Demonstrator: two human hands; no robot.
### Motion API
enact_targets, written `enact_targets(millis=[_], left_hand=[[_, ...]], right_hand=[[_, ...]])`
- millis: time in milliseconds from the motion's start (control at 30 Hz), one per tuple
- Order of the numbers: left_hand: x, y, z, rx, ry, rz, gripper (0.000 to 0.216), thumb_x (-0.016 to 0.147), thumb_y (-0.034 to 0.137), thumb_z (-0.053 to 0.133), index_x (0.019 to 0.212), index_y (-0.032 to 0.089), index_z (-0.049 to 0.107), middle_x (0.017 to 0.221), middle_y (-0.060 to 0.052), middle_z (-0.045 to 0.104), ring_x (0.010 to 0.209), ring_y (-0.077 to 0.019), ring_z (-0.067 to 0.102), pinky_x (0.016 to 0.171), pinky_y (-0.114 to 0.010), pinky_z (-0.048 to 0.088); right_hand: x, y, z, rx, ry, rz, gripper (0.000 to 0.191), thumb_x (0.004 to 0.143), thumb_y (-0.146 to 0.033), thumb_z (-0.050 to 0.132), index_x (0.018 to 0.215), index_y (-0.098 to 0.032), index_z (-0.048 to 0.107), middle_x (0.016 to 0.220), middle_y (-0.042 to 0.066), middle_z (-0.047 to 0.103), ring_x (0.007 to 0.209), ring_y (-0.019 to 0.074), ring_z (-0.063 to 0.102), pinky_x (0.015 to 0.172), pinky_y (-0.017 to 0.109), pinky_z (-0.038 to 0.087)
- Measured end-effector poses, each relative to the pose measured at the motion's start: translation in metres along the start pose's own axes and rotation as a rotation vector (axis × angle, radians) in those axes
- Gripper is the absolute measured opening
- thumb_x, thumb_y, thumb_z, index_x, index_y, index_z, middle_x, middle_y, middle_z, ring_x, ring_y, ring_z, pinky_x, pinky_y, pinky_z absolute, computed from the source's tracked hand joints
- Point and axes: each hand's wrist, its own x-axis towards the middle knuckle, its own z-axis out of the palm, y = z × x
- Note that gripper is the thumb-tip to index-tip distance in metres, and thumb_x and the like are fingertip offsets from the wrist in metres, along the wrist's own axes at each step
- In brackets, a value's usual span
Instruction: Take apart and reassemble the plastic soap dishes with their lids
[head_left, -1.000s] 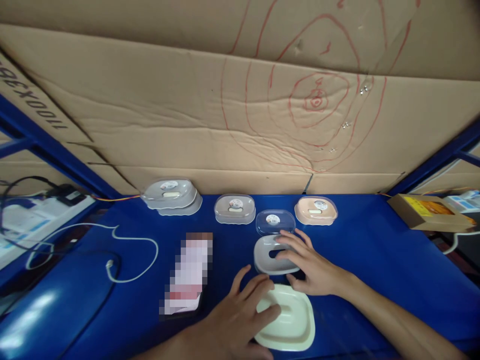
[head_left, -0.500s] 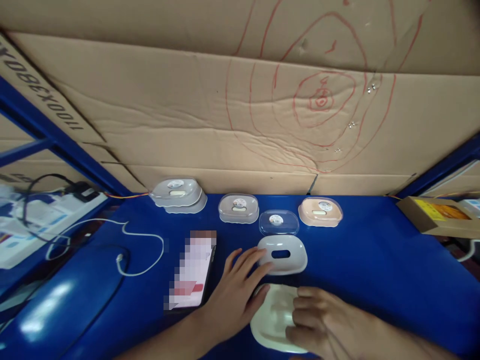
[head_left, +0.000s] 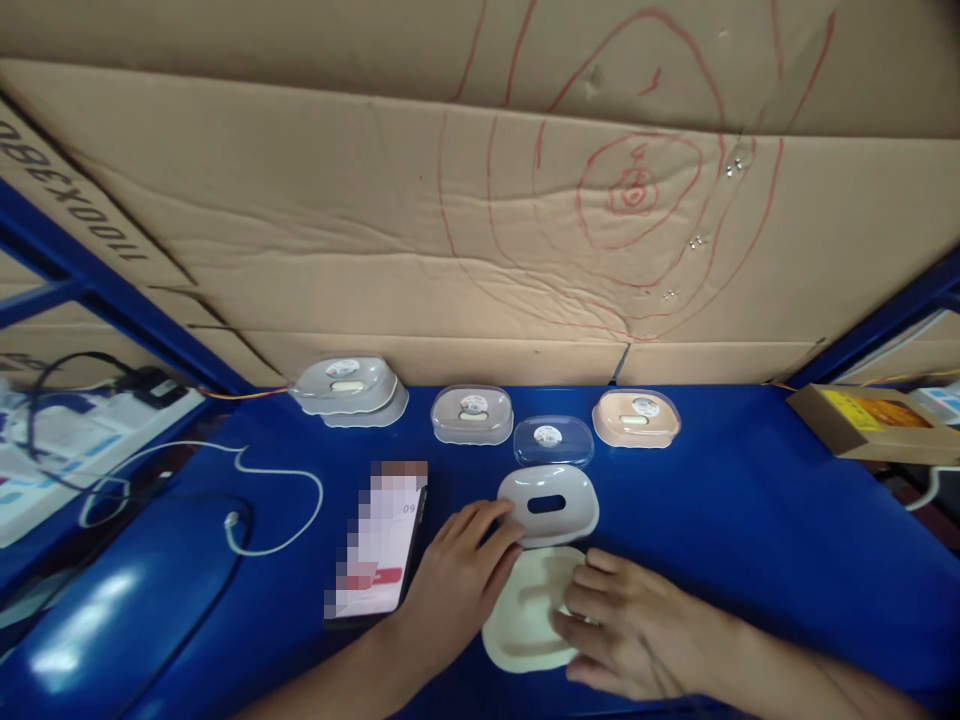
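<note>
Touching the grey slotted insert [head_left: 547, 505] with my open left hand [head_left: 457, 575]; my right hand [head_left: 634, 625] curls over the cream soap-dish base [head_left: 521, 615], perhaps gripping it.

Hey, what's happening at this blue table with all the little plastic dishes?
A person is handling soap-box parts on the table. The right hand grips the cream tray by its rim. The left hand lies open beside it, fingertips touching the white slotted insert just behind the tray. A clear lid sits behind that, and three closed boxes stand in a row along the back. A phone lies to the left.
</note>
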Motion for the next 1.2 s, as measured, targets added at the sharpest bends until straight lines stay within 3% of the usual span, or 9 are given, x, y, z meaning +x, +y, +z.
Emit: enact_targets(millis=[167, 333, 433, 533, 633, 733, 900, 1100, 1200], left_hand=[[-0.006, 0.010, -0.012, -0.347, 0.005, -0.153, 0.055, 0.093, 0.046, 0.073, 0.140, 0.026, 0.052, 0.142, -0.015, 0.054, 0.129, -0.0331, 0.057, 0.106, -0.050, 0.052], [0.001, 0.019, -0.024, -1.227, 0.140, -0.615, 0.059, 0.100, 0.065, 0.055, 0.144, 0.028, 0.047, 0.150, -0.013, 0.052, 0.133, -0.0306, 0.055, 0.107, -0.045, 0.051], [0.008, 0.024, -0.030, -1.802, -0.100, -0.961, 0.070, 0.101, 0.072, 0.043, 0.152, 0.024, 0.047, 0.145, -0.013, 0.062, 0.133, -0.0331, 0.060, 0.111, -0.048, 0.048], [0.010, 0.026, -0.031, -2.101, -0.313, -1.177, 0.080, 0.100, 0.073, 0.044, 0.154, 0.015, 0.050, 0.134, -0.015, 0.072, 0.131, -0.0347, 0.064, 0.113, -0.046, 0.047], [0.007, 0.026, -0.025, -2.221, -0.267, -1.253, 0.082, 0.100, 0.072, 0.046, 0.152, 0.010, 0.054, 0.126, -0.014, 0.077, 0.128, -0.0344, 0.067, 0.114, -0.044, 0.046], [0.006, 0.029, -0.019, -2.230, -0.235, -1.292, 0.081, 0.099, 0.071, 0.049, 0.150, 0.008, 0.057, 0.122, -0.013, 0.079, 0.126, -0.0340, 0.068, 0.113, -0.042, 0.047], [0.004, 0.040, -0.016, -2.155, -0.360, -1.366, 0.077, 0.097, 0.071, 0.055, 0.139, 0.008, 0.067, 0.111, -0.012, 0.082, 0.119, -0.0348, 0.072, 0.108, -0.042, 0.051], [0.006, 0.036, -0.014, -2.152, -0.279, -1.354, 0.070, 0.098, 0.070, 0.054, 0.123, 0.008, 0.076, 0.087, -0.009, 0.083, 0.101, -0.0313, 0.078, 0.102, -0.038, 0.053], [0.011, 0.029, -0.014, -2.207, -0.216, -1.281, 0.072, 0.101, 0.067, 0.049, 0.127, 0.005, 0.073, 0.102, -0.014, 0.083, 0.113, -0.0333, 0.074, 0.110, -0.042, 0.049]], right_hand=[[0.011, 0.004, -0.010, -0.044, 0.234, -0.017, 0.021, 0.097, -0.034, 0.061, 0.079, -0.024, 0.063, 0.069, 0.000, 0.064, 0.063, 0.0193, 0.058, 0.068, 0.037, 0.056], [0.015, 0.003, -0.033, 0.068, 0.401, 0.037, 0.004, 0.093, -0.027, 0.062, 0.091, -0.024, 0.064, 0.075, 0.000, 0.071, 0.064, 0.0180, 0.063, 0.067, 0.035, 0.056], [0.014, 0.001, -0.037, 0.019, 0.420, 0.020, 0.008, 0.096, -0.027, 0.064, 0.100, -0.022, 0.067, 0.080, 0.001, 0.074, 0.067, 0.0179, 0.064, 0.068, 0.036, 0.054], [0.012, 0.003, -0.035, -0.003, 0.374, -0.031, 0.018, 0.102, -0.033, 0.064, 0.111, -0.018, 0.068, 0.083, 0.001, 0.074, 0.073, 0.0171, 0.065, 0.075, 0.035, 0.052], [0.008, 0.013, -0.037, 0.055, 0.358, -0.036, 0.038, 0.109, -0.047, 0.051, 0.129, -0.016, 0.062, 0.103, 0.008, 0.076, 0.095, 0.0205, 0.069, 0.092, 0.038, 0.050], [0.005, 0.031, -0.042, 0.145, 0.299, 0.169, 0.041, 0.113, -0.041, 0.038, 0.141, -0.017, 0.055, 0.124, 0.015, 0.073, 0.117, 0.0243, 0.066, 0.102, 0.043, 0.048], [0.005, 0.059, -0.034, 0.061, 0.118, 0.267, 0.033, 0.107, -0.027, 0.054, 0.139, -0.022, 0.060, 0.131, 0.012, 0.072, 0.128, 0.0271, 0.063, 0.109, 0.050, 0.045], [-0.001, 0.059, -0.032, 0.023, 0.413, 0.271, 0.035, 0.103, -0.028, 0.065, 0.138, -0.022, 0.062, 0.119, 0.010, 0.076, 0.109, 0.0243, 0.070, 0.096, 0.043, 0.052], [-0.002, 0.047, -0.038, 0.061, 0.444, 0.172, 0.040, 0.100, -0.023, 0.069, 0.140, -0.020, 0.060, 0.119, 0.010, 0.076, 0.110, 0.0237, 0.069, 0.098, 0.044, 0.051]])
